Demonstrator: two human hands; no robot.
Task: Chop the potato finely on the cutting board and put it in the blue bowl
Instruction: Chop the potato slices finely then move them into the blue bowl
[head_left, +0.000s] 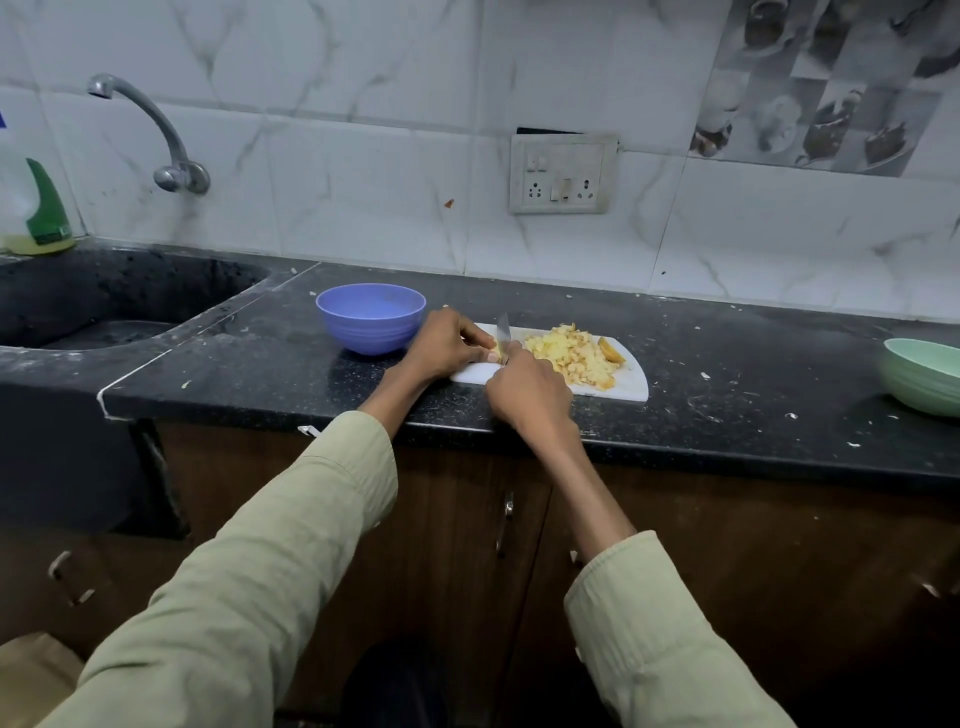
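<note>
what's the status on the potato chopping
Right hand on knife, left hand pinning last potato piece. Chopped pile on board. Blue bowl empty, path clear.

Knife (502, 332) in right hand (527, 392), chopped potato (571, 353) on cutting board (631, 382)

bowl (370, 317): was blue-violet
cutting board (631, 383): was white
chopped potato (574, 355): was yellow
bench (727, 364): was speckled black
sleeves (270, 545): were pale green
</note>
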